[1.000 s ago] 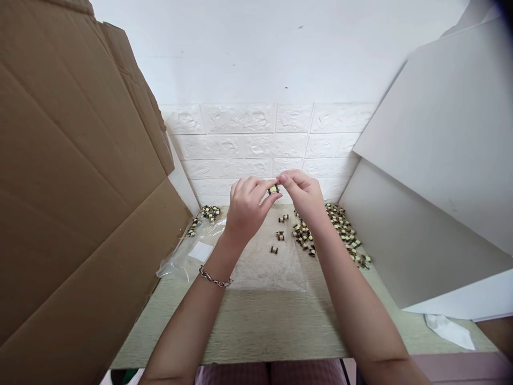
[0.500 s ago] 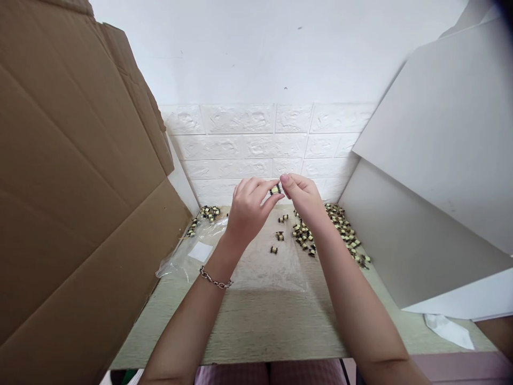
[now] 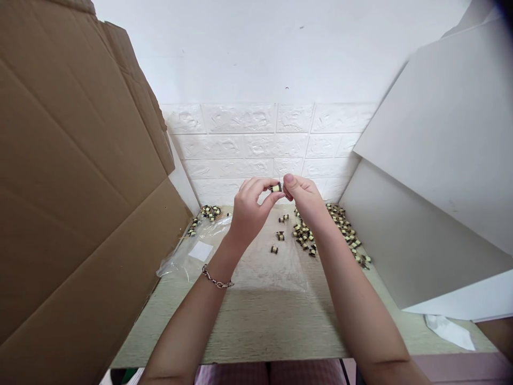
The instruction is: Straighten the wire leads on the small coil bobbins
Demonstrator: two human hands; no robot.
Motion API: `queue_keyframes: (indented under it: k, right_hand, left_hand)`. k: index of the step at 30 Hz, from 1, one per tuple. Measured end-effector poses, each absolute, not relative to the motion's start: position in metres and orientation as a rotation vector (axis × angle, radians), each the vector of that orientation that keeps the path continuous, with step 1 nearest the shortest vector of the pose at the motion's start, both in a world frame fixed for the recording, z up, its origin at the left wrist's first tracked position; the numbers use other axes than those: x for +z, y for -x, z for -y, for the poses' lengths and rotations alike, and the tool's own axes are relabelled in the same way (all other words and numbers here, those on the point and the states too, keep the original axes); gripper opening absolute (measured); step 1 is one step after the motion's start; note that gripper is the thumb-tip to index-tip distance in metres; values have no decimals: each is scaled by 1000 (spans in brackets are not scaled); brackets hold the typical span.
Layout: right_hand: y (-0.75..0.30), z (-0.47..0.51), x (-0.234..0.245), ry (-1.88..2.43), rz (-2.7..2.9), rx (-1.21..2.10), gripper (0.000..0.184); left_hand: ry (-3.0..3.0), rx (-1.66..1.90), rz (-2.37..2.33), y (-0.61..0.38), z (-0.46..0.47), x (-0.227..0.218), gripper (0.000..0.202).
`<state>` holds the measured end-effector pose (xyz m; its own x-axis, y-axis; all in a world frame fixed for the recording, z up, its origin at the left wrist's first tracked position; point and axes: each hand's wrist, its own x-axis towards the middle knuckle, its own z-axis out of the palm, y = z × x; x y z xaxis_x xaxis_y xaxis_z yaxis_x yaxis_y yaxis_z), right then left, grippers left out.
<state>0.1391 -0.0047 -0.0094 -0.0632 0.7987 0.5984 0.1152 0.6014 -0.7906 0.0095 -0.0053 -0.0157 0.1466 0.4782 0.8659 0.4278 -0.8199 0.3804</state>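
Note:
My left hand [image 3: 251, 206] pinches a small coil bobbin [image 3: 276, 188] between thumb and fingertips, raised above the table. The bobbin has a pale yellow wrapped middle and black ends with pins. Close against its right end, my right hand [image 3: 301, 193] is closed, thumb pressed on the curled fingers. What those fingers grip is too small to make out; a faint thin line rises beside them. Below the hands, three similar bobbins [image 3: 281, 236] lie in a loose column on a clear plastic bag [image 3: 264, 272].
A large heap of bobbins [image 3: 348, 235] lies on the right, partly behind my right forearm. A smaller pile [image 3: 210, 213] sits at the back left. Cardboard [image 3: 80, 187] walls the left side, white panels [image 3: 436, 139] the right. A white label [image 3: 200, 251] lies on the bag.
Both hands have shifted very slightly to the right. The bobbin in my left hand has turned a little, its pinned end now facing my right fingers.

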Motion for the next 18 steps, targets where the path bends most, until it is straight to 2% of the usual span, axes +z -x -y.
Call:
queue_keyframes:
  k: [11, 18]
  right_hand:
    - [-136, 14, -4, 778, 1597, 534, 39]
    - [-131, 6, -11, 755, 1517, 607, 46]
  left_hand:
    - [-2113, 1732, -894, -9, 7, -14, 17]
    - [-1846, 1604, -806, -12, 1, -19, 25]
